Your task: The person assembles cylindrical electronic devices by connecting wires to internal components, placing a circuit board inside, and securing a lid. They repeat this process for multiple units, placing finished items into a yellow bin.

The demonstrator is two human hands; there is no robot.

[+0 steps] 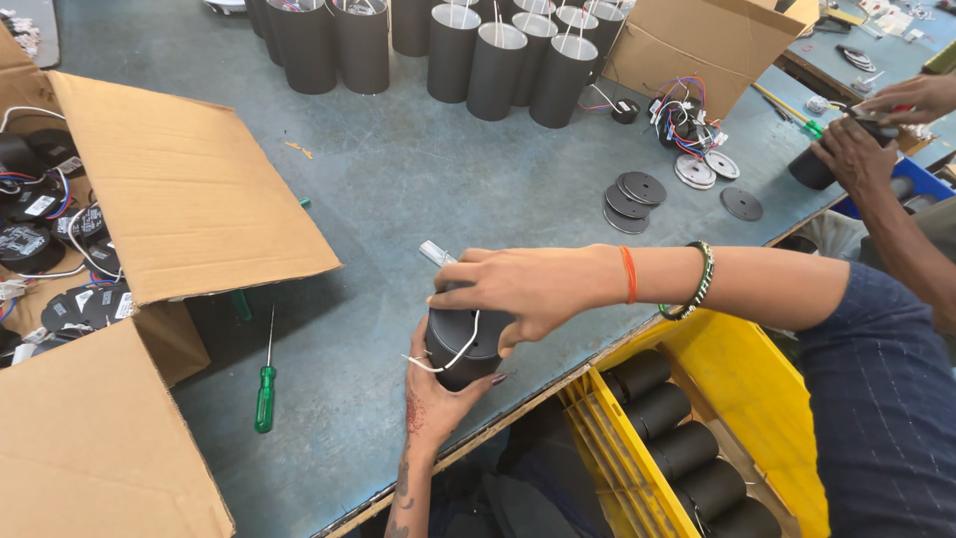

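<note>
Cylinder [463, 344] between both hands' fingers [468, 289]

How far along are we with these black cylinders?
Done, it seems: a row of cylinders lies in the yellow bin. In hand: left hand cups one cylinder, right hand presses on top, white wire hanging out. Left: many upright cylinders at the table's far edge.

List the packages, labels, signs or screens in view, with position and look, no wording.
Large cardboard box: left, brown, flaps open, holding round black parts.
Labels: small white stickers on those black parts.
Second cardboard box: top right, brown, open, beside the black cylinders.
Yellow crate: lower right below the table edge, holding black cylinders.
No signs or screens.
</note>
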